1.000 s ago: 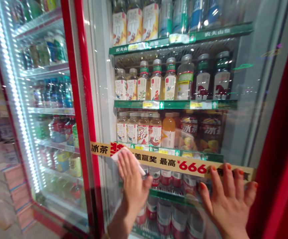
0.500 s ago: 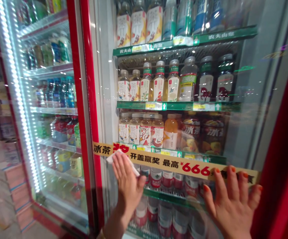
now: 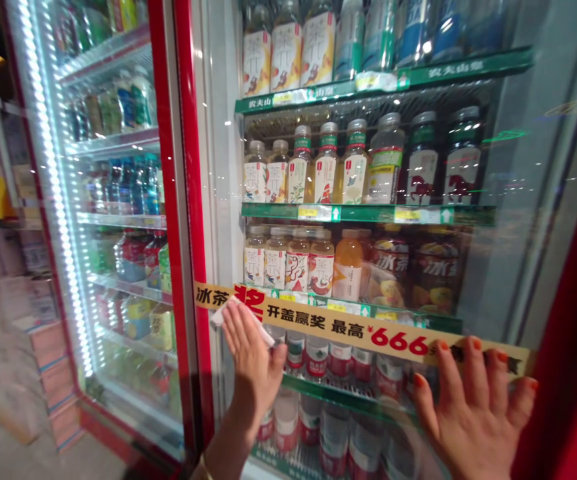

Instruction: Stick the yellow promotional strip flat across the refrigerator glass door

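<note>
My left hand (image 3: 251, 353) lies flat on the glass door with a folded white wiping cloth (image 3: 220, 316), possibly a paper towel, under its fingers. The cloth partly covers a beige printed strip (image 3: 336, 327) that runs across the door, near its left end. Spread fingers of my right hand (image 3: 476, 407), with orange nails, rest over the strip's right end and the glass below it. Nothing is in that hand. Behind the glass stand rows of bottled drinks (image 3: 326, 170); the hands hide some of the lower ones.
A second lit drinks fridge (image 3: 123, 220) stands to the left, beyond the red door frame (image 3: 191, 200). Stacked cartons (image 3: 56, 380) sit on the floor at far left. Green-edged shelves (image 3: 368, 213) hold the bottles. A red edge (image 3: 563, 373) borders the door at right.
My left hand and the cloth have slid slightly left along the strip. My right hand keeps its place on the glass. The whole view has shifted a little to the left.
</note>
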A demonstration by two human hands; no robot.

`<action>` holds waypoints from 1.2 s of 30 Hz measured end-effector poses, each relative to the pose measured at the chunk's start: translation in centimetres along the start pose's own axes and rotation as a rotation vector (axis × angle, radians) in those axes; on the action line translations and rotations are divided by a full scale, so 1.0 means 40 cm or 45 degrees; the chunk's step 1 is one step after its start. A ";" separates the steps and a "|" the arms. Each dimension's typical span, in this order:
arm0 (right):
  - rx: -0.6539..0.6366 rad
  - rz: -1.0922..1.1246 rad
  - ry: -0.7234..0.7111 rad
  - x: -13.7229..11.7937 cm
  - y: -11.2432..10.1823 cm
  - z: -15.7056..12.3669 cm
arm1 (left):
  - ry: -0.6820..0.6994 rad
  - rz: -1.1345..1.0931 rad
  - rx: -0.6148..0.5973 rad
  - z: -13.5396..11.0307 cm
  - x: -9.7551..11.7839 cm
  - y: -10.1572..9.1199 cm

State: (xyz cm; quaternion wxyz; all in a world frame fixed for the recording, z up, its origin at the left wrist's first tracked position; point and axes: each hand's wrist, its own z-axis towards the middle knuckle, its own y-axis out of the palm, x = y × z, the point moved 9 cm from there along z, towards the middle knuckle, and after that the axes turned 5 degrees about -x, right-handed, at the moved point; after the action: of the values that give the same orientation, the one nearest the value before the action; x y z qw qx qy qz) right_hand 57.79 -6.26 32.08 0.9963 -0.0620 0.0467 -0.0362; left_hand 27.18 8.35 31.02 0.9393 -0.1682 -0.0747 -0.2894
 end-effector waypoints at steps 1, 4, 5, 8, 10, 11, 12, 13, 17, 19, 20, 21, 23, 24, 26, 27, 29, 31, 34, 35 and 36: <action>-0.007 0.007 0.005 0.000 0.000 0.000 | 0.084 -0.004 -0.059 -0.008 0.047 0.011; -0.008 0.030 0.012 0.000 -0.001 0.001 | 0.484 0.074 -0.158 -0.121 0.161 0.041; -0.004 0.037 0.012 0.000 -0.001 0.001 | 0.576 0.116 -0.160 -0.161 0.163 0.047; 0.009 0.053 0.029 0.005 0.002 -0.002 | 0.427 0.152 -0.093 -0.157 0.045 0.041; 0.010 0.059 0.040 0.008 0.004 -0.004 | 0.138 0.089 0.013 -0.070 -0.056 0.008; 0.012 0.060 0.042 0.008 0.003 -0.004 | 0.030 0.048 0.070 -0.021 -0.082 -0.012; 0.012 0.060 0.043 0.008 0.002 -0.005 | -0.033 0.006 0.076 0.024 -0.085 -0.022; 0.011 0.060 0.039 0.007 0.000 -0.004 | -0.063 -0.035 0.057 0.058 -0.068 -0.027; 0.002 0.059 0.021 0.001 -0.006 0.000 | 0.266 0.010 -0.193 0.016 0.130 0.015; 0.004 0.051 0.012 0.001 -0.008 0.001 | 0.531 0.126 -0.203 -0.081 0.194 0.026; 0.006 0.045 0.008 0.001 -0.007 0.001 | 0.602 0.176 -0.179 -0.119 0.195 0.028; 0.009 0.039 0.004 0.001 -0.006 0.000 | 0.614 0.210 -0.137 -0.138 0.175 0.024; 0.012 0.026 -0.005 0.001 -0.001 -0.002 | 0.477 0.214 -0.054 -0.113 0.099 0.009; 0.012 0.018 -0.012 0.001 0.002 -0.004 | 0.374 0.185 -0.013 -0.075 0.061 -0.002; 0.014 0.001 -0.021 0.000 0.006 -0.006 | 0.203 0.094 0.034 0.021 0.019 -0.021; 0.015 -0.005 -0.023 -0.001 0.007 -0.007 | 0.163 0.052 0.032 0.067 0.024 -0.025; 0.015 -0.013 -0.030 -0.001 0.007 -0.008 | 0.208 0.010 -0.004 0.125 0.080 -0.024; 0.006 -0.026 -0.054 -0.003 0.010 -0.008 | 0.360 0.036 -0.049 0.120 0.154 -0.016; -0.020 -0.051 -0.094 -0.001 0.017 -0.006 | 0.649 0.133 -0.089 0.028 0.200 -0.008; -0.022 -0.058 -0.106 0.000 0.019 -0.005 | 0.729 0.157 -0.097 -0.001 0.189 -0.009; -0.025 -0.066 -0.119 0.000 0.021 -0.005 | 0.786 0.166 -0.106 -0.018 0.167 -0.011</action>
State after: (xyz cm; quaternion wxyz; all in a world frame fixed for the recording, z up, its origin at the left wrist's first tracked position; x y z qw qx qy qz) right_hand 57.84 -5.46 31.79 0.9955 -0.0745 -0.0010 -0.0586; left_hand 32.45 4.27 32.07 0.9265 -0.1154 0.2367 -0.2687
